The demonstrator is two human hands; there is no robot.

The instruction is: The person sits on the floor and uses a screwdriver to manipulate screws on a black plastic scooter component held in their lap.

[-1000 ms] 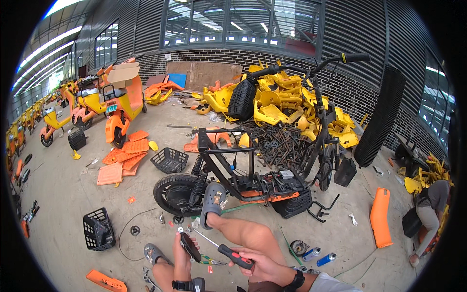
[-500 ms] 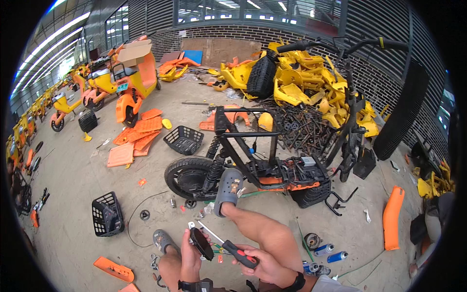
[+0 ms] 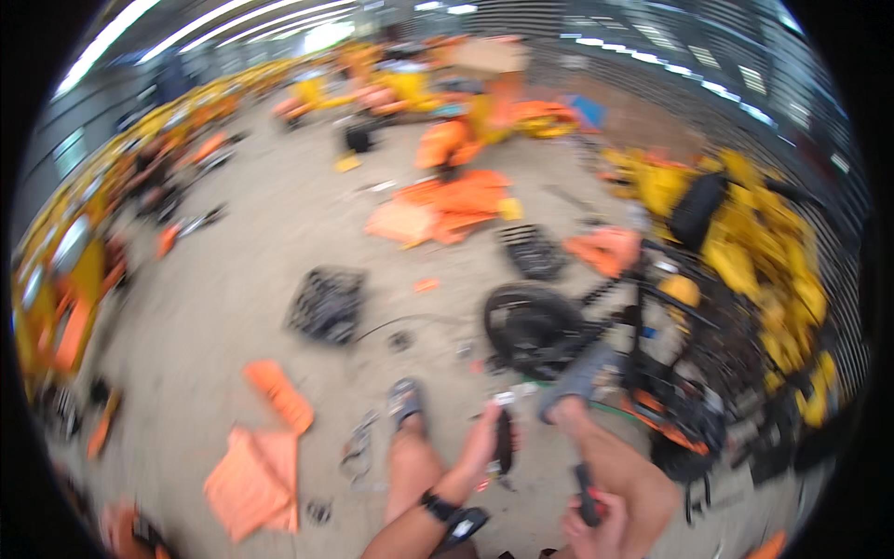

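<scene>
The whole view is smeared by motion. My left hand (image 3: 480, 436) is closed round a flat black part with a rounded outline (image 3: 505, 443); its exact kind does not show. A small white piece (image 3: 504, 398) sits at the top of that part. Lower and to the right, my right hand (image 3: 598, 533) grips a screwdriver (image 3: 587, 492) by its black and red handle; its shaft is lost in the blur. The screwdriver is apart from the black part. Beyond my hands, my raised foot rests against a stripped black scooter frame (image 3: 643, 326) near its rear wheel (image 3: 531, 326).
Black baskets (image 3: 328, 306) and orange panels (image 3: 251, 484) lie on the concrete floor. A heap of yellow covers (image 3: 768, 270) stands at the right, with dark metal parts beside it. Yellow and orange scooters (image 3: 400, 88) line the back and left. Orange sheets (image 3: 447, 210) lie farther off.
The view has swung left, so the scooter frame now appears farther right. My hands have drawn apart, and the screwdriver has moved away from the black part. Both grips hold.
</scene>
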